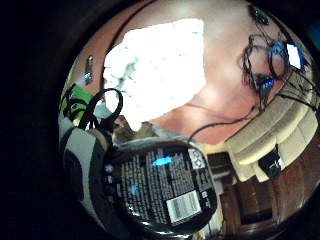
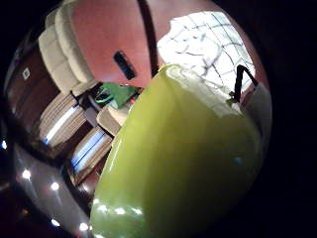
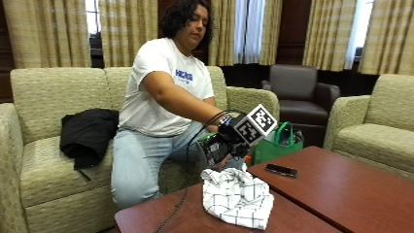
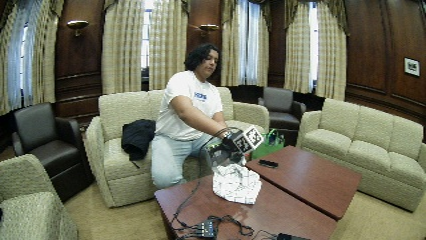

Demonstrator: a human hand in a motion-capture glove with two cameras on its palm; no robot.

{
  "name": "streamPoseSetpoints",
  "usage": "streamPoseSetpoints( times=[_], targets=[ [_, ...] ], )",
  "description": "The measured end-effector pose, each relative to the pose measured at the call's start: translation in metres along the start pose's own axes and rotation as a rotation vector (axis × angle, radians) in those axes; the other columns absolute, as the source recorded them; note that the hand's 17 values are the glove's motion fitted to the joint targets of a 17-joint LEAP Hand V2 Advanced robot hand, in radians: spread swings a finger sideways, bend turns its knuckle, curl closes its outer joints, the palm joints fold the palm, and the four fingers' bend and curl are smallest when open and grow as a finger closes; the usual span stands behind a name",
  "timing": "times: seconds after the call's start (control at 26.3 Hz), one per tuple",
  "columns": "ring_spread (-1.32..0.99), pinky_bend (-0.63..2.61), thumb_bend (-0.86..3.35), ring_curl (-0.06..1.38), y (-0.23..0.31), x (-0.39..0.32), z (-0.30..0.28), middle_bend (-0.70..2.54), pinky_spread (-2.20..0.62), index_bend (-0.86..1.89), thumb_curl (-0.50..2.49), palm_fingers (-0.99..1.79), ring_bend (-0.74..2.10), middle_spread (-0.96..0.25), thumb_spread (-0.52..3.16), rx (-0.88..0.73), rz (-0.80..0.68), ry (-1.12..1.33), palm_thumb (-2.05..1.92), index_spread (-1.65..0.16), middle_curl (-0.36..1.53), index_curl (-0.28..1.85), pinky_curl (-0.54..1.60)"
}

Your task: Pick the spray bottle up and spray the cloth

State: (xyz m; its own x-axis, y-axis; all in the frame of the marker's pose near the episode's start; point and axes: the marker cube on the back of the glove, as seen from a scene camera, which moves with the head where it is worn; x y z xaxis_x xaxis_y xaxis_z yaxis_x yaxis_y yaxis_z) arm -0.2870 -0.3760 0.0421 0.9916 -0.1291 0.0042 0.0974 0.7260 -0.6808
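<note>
In the outside view my gloved right hand (image 3: 228,137) grips a green spray bottle (image 3: 210,151) with a dark label, just above the table's near-left edge. Right below and in front of it, a white checked cloth (image 3: 236,196) lies bunched up on the reddish-brown table (image 3: 336,194). The wide outside view shows the same: hand (image 4: 229,145) around the bottle (image 4: 214,153), over the cloth (image 4: 236,183). The bottle's black printed label (image 1: 160,192) and its green body (image 2: 183,163) fill the palm views, with the cloth (image 1: 155,65) (image 2: 208,44) beyond.
A black phone (image 3: 281,170) lies on the table to the right of the cloth. A green bag (image 3: 278,143) stands behind the table by the couch. A black jacket (image 3: 87,133) lies on the couch. Cables and a small device (image 4: 213,227) sit at the table's front edge.
</note>
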Motion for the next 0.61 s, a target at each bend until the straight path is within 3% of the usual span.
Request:
streamPoseSetpoints(
  times=[0.3,0.61],
  targets=[
    [-0.18,0.38,-0.03,0.48,-0.002,-0.088,-0.020,0.72,-0.27,0.43,0.84,1.37,0.65,-0.16,0.31,0.114,-0.267,-0.178,0.91,-0.22,0.55,0.60,0.38],
    [-0.18,0.38,-0.03,0.48,-0.042,-0.178,-0.016,0.72,-0.26,0.42,0.84,1.36,0.65,-0.16,0.32,0.266,-0.445,-0.271,0.91,-0.22,0.55,0.60,0.38]
  ],
)
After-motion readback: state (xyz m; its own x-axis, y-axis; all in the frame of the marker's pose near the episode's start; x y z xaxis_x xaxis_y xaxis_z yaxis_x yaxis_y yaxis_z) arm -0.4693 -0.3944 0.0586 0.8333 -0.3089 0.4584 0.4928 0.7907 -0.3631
